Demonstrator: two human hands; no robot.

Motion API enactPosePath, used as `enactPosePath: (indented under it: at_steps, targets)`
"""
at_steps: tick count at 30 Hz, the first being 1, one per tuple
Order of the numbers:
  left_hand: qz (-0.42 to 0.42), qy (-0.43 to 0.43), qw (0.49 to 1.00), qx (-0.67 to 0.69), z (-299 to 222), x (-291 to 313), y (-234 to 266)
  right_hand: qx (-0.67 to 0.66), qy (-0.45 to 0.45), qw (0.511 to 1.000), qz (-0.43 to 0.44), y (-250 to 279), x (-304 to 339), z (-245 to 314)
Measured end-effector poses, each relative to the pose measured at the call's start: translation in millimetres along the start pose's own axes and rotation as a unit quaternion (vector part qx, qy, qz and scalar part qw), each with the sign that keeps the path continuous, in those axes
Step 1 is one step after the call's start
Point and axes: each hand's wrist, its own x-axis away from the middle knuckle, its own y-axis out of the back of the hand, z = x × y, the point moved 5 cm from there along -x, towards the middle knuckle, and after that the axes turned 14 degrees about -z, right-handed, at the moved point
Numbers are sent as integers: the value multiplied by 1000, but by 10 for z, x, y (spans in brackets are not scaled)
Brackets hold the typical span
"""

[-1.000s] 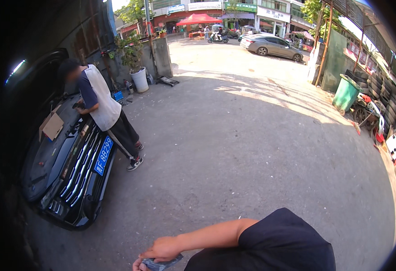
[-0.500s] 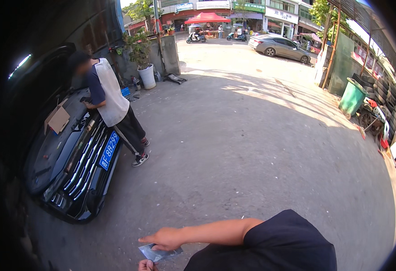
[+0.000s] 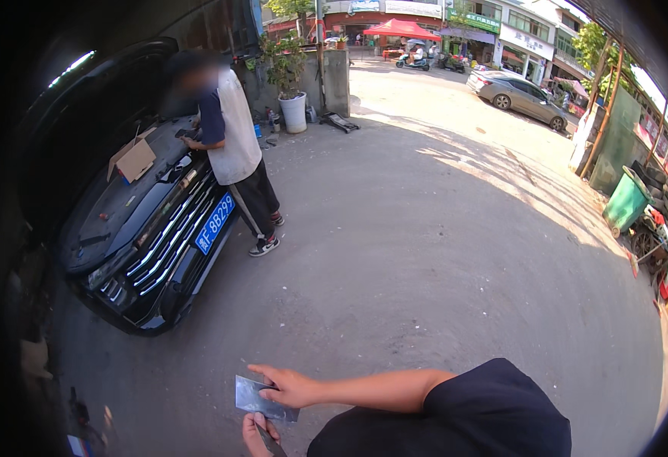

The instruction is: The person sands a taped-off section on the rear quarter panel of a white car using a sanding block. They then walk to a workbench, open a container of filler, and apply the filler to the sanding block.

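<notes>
Grey flat card (image 3: 261, 397) sits low and near, pinched between both hands: right hand (image 3: 288, 387) clamped on its top edge, left hand (image 3: 257, 433) gripping from beneath. Best kept level and held firmly. Far left, another person (image 3: 235, 152) leans over a black car (image 3: 151, 228).

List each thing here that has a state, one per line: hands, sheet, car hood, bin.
Right hand: closed on the thin grey rectangular sheet, forefinger out.
Left hand: gripping that sheet's lower edge.
Black car's hood: raised.
Brown cardboard box: flaps open, resting in the engine bay.
Green wheeled bin: upright.
</notes>
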Motion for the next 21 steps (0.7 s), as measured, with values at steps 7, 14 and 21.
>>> enactPosePath:
  at_steps: [7,14,21]
  targets:
    - [58,-25,994,-86,-152,45,-2,-240,-249,908,238,-40,131,-259]
    - [4,-33,992,-124,-178,82,10,-86,-296,901,305,2,276,112]
    - [-174,74,981,-51,-24,-1,446,-153,-157,964,150,183,101,-79]
